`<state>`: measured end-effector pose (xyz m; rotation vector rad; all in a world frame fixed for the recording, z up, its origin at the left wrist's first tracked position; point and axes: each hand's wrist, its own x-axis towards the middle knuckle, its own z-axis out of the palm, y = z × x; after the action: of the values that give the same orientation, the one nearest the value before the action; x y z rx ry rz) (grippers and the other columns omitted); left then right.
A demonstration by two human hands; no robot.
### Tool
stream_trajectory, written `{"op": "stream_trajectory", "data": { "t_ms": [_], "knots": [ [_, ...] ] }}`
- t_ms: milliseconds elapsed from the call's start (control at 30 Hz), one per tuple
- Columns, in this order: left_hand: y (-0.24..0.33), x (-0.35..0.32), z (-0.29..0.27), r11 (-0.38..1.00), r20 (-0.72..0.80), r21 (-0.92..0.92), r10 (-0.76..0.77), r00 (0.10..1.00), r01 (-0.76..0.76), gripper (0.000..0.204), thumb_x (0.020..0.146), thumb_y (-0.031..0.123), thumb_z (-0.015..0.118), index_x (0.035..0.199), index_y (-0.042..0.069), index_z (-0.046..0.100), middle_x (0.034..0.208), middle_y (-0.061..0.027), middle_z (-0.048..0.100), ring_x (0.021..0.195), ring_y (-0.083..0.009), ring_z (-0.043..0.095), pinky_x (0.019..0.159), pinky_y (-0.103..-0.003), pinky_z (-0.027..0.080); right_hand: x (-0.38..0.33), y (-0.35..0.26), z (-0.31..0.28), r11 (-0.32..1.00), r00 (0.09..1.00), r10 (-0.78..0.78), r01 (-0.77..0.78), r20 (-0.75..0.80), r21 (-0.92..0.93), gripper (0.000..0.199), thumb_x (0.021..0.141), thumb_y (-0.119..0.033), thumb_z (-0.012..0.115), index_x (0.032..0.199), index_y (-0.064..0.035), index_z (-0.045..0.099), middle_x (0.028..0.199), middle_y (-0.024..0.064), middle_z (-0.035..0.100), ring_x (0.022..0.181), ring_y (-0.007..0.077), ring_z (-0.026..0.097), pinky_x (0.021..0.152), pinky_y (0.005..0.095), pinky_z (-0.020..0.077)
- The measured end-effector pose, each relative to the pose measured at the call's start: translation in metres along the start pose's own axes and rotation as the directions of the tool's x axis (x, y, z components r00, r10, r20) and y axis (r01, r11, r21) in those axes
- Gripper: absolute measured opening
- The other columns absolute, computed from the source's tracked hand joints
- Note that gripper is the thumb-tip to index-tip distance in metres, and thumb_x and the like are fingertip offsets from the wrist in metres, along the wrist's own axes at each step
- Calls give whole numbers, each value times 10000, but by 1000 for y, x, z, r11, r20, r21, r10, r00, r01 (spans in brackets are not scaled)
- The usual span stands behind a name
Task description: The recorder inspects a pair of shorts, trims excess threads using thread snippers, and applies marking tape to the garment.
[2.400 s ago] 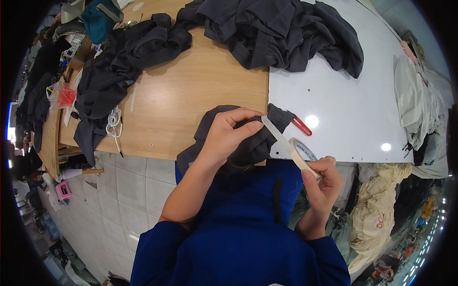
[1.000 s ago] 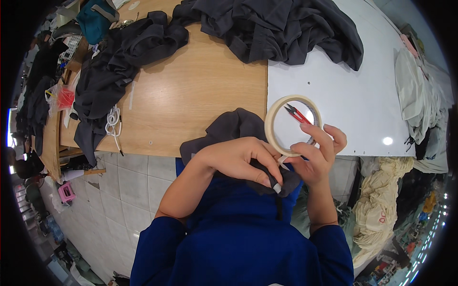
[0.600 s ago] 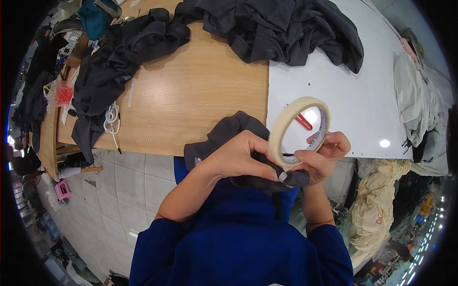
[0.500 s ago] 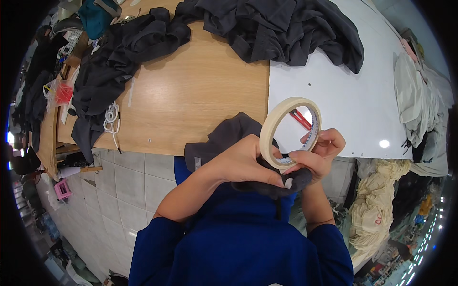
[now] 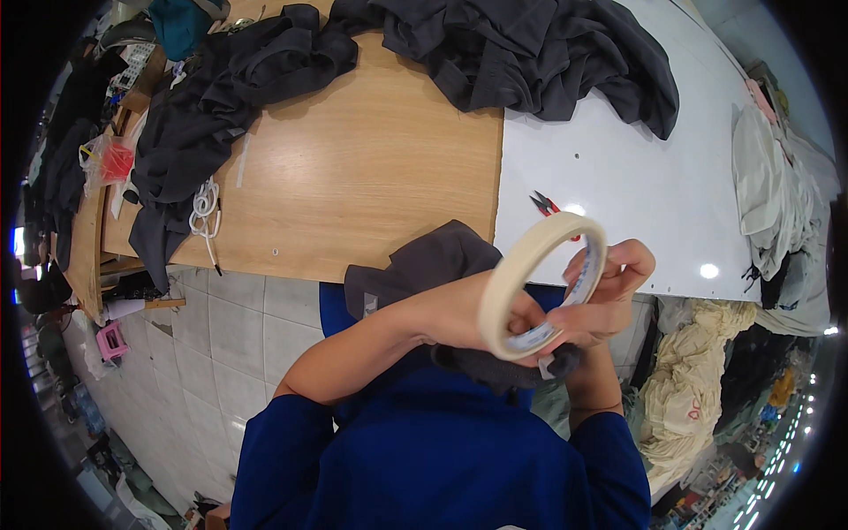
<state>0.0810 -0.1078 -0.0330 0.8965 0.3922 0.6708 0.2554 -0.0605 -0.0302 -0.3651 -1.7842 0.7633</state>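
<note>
Up close, both hands grip 1 cream tape roll (image 5: 541, 284): right hand (image 5: 605, 296) pinches its far rim, left hand (image 5: 464, 309) closes on its near side; dark grey cloth (image 5: 424, 265) bunches beneath; red snips (image 5: 548, 206) lie just beyond.

Two bare hands are up close: the left hand (image 5: 459, 309) and the right hand (image 5: 601, 291), with one roll of cream masking tape (image 5: 541, 284) between them. One small piece of dark grey cloth (image 5: 433, 265) sits under the hands. One pair of red-handled snips (image 5: 548, 206) lies on the white tabletop (image 5: 636, 194); beside it is one wooden tabletop (image 5: 371, 168), so two surfaces in all. Two big heaps of dark garments: one heap at the back (image 5: 530, 53), one on the left (image 5: 221, 97). One white coiled cord (image 5: 205, 203). One red bag (image 5: 115, 161).
</note>
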Motion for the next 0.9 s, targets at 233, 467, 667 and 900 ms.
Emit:
{"op": "stream_trajectory", "data": {
  "t_ms": [233,467,667,900],
  "knots": [
    [5,-1,5,994,-95,87,-58,994,67,169,735,50,734,882,-13,682,819,-48,676,764,-97,611,677,-233,473,15,15,-8,965,966,-9,-58,257,254,294,584,-232,848,798,-88,706,1173,154,376,897,196,567,786,271,481],
    [-15,5,-5,709,-522,667,228,822,227,172,745,224,636,810,79,703,690,-140,636,583,-289,613,532,-343,467,31,-2,-2,873,832,384,-468,402,136,301,666,-19,739,945,-52,631,915,116,639,883,231,616,777,314,489],
    [-5,2,-15,682,-546,720,446,709,126,195,732,171,640,888,74,706,716,-127,648,599,-265,623,526,-310,466,36,-12,-4,998,915,38,-51,401,22,222,711,-250,720,849,-80,687,943,160,662,905,314,650,906,451,462],
    [-6,-1,-13,570,-491,812,552,674,125,225,694,136,662,897,47,701,749,-131,658,635,-242,630,582,-292,474,16,-11,-6,803,933,230,-342,275,488,630,674,-673,544,821,-63,598,713,93,610,660,246,630,790,435,502]
  ]
}}
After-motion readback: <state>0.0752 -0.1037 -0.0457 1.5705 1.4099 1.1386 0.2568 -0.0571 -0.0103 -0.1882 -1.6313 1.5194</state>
